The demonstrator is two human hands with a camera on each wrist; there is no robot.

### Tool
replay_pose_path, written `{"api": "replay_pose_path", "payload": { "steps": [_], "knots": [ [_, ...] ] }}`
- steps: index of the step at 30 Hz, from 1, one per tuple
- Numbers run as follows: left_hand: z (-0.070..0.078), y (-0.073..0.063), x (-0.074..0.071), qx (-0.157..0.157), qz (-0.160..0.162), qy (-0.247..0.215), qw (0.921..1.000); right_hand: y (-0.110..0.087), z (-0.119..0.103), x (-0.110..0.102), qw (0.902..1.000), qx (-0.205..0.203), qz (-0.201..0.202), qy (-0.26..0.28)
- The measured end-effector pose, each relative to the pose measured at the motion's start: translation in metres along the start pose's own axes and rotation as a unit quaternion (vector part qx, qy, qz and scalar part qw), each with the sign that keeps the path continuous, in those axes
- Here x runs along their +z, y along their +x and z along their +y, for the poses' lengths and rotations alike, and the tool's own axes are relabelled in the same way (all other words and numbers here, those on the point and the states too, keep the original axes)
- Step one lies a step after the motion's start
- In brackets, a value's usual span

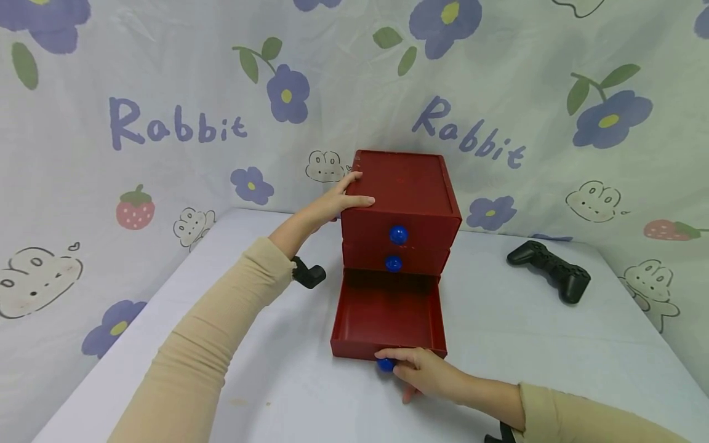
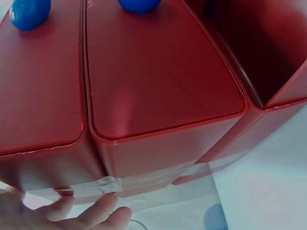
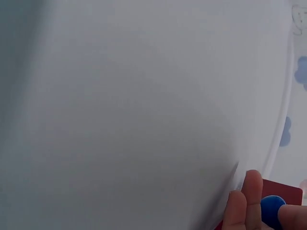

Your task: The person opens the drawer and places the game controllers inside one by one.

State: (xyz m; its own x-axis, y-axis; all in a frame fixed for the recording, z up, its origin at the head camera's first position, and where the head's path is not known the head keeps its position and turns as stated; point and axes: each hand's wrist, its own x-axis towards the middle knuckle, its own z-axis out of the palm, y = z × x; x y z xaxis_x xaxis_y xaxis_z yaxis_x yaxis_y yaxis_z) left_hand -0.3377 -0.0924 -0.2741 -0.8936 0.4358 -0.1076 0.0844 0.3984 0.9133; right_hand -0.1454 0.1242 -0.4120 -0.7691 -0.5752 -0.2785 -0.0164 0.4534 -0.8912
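Observation:
A dark red drawer cabinet (image 1: 403,184) stands on the white table, stacked in three tiers with round blue knobs. Its bottom drawer (image 1: 390,314) is pulled far out and holds nothing visible. My right hand (image 1: 429,373) pinches that drawer's blue knob (image 1: 386,365) between thumb and fingers; the right wrist view also shows this knob (image 3: 272,210). The left hand (image 1: 338,200) rests on the cabinet's upper left edge, fingers extended against its side. In the left wrist view, its fingers (image 2: 103,211) touch the red side wall. Both the top drawer (image 1: 365,231) and middle drawer (image 1: 362,256) are closed.
A black game controller (image 1: 549,271) lies on the table right of the cabinet. Behind stands a white curtain (image 1: 343,61) printed with flowers and rabbits. Black wrist mounts (image 1: 308,274) sit at the sleeve cuffs.

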Motion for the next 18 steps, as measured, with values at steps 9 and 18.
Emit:
{"api": "replay_pose_path", "payload": {
  "steps": [9, 18],
  "knots": [
    [0.000, -0.002, 0.000, -0.004, 0.000, 0.002, 1.0000, -0.012, 0.000, 0.009, 0.9994, -0.011, -0.029, 0.016],
    [0.001, -0.001, 0.000, -0.005, 0.003, 0.003, 1.0000, -0.019, 0.002, 0.012, 0.9979, -0.024, -0.051, 0.031]
  ]
}}
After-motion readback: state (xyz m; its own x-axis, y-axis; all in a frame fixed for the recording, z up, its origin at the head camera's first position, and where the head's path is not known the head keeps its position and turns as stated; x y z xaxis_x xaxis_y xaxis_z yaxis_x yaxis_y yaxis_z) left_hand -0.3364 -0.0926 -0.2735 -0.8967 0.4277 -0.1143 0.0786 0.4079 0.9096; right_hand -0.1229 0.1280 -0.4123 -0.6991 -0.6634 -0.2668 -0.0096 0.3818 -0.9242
